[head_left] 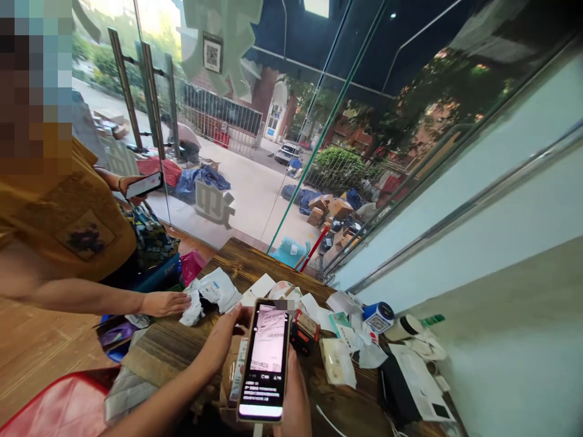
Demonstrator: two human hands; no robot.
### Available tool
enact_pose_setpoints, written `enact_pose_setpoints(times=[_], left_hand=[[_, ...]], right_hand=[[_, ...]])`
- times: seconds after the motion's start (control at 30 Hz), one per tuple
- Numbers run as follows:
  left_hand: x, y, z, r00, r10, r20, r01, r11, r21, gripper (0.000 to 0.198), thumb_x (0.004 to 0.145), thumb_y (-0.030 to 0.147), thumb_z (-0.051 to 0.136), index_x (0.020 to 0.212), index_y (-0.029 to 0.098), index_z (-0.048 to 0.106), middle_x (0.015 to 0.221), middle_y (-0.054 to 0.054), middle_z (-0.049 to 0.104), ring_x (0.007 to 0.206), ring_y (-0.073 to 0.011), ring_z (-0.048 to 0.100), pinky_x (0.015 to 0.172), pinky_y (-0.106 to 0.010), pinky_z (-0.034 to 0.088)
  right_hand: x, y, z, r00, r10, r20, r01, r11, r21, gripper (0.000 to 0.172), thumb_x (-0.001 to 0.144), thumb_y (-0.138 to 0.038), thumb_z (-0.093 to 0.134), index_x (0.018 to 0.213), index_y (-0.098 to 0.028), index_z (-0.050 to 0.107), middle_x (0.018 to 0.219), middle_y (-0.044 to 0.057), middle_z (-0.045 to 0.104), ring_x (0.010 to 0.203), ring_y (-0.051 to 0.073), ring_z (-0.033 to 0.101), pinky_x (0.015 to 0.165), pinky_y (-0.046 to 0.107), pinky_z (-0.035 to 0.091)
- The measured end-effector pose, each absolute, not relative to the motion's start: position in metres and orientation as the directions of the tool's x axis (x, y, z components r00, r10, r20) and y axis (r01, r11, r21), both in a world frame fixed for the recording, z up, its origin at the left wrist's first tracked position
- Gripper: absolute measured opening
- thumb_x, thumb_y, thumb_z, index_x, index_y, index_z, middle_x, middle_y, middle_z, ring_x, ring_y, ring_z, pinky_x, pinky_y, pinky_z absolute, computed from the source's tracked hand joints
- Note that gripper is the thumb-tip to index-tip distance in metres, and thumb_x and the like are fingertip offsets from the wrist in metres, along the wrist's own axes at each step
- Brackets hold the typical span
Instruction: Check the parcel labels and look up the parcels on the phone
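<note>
My right hand (pixel 296 391) grips a phone (pixel 264 364) upright, with the thumb side along its right edge. A label with printed lines and a barcode shows on the lit screen. My left hand (pixel 234 328) has its fingers curled at the phone's upper left edge. The phone partly hides those fingers, so what they hold cannot be made out. Under the phone lies a brown cardboard parcel (pixel 230 379) with a white label strip, mostly covered. Just right of the phone sits a black and red device (pixel 304 332).
Crumpled white packaging (pixel 218 288) lies on the wooden table (pixel 173 340), touched by another person's hand (pixel 166 303). That person's other hand (pixel 132 185) holds a phone. At right are a clear packet (pixel 337 362), a blue round device (pixel 379 317) and a white-topped printer (pixel 416 382). Glass doors stand beyond.
</note>
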State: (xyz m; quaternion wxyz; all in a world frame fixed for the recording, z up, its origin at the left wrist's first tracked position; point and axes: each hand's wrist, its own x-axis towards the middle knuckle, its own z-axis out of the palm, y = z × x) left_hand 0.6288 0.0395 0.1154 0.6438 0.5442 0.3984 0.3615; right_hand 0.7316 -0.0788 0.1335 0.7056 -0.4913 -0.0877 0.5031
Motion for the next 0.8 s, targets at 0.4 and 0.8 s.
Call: enact_pose_setpoints(times=[0.4, 0.8], left_hand=[[0.594, 0.137, 0.010, 0.313, 0.948, -0.053, 0.821, -0.242, 0.517, 0.050, 0.068, -0.004, 0.043, 0.110, 0.014, 0.062, 0.134, -0.016, 0.052, 0.125, -0.0290, 0.045, 0.102, -0.044, 0.033], [0.618, 0.127, -0.039, 0.488, 0.855, -0.175, 0.870, -0.459, 0.179, 0.042, 0.083, 0.005, 0.035, 0.109, 0.005, 0.068, 0.132, -0.025, 0.054, 0.136, -0.0359, 0.034, 0.108, -0.052, 0.027]], right_hand=[[0.740, -0.080, 0.110, 0.501, 0.726, -0.471, -0.643, -0.052, -0.764, 0.065, 0.066, -0.071, 0.060, 0.104, -0.020, 0.070, 0.084, 0.010, 0.076, 0.080, 0.032, 0.071, 0.072, 0.048, 0.057], [0.741, -0.073, 0.108, 0.561, 0.578, -0.592, -0.642, -0.149, -0.753, 0.066, 0.059, -0.076, 0.060, 0.109, -0.034, 0.069, 0.090, 0.010, 0.075, 0.077, 0.040, 0.070, 0.054, 0.054, 0.056]])
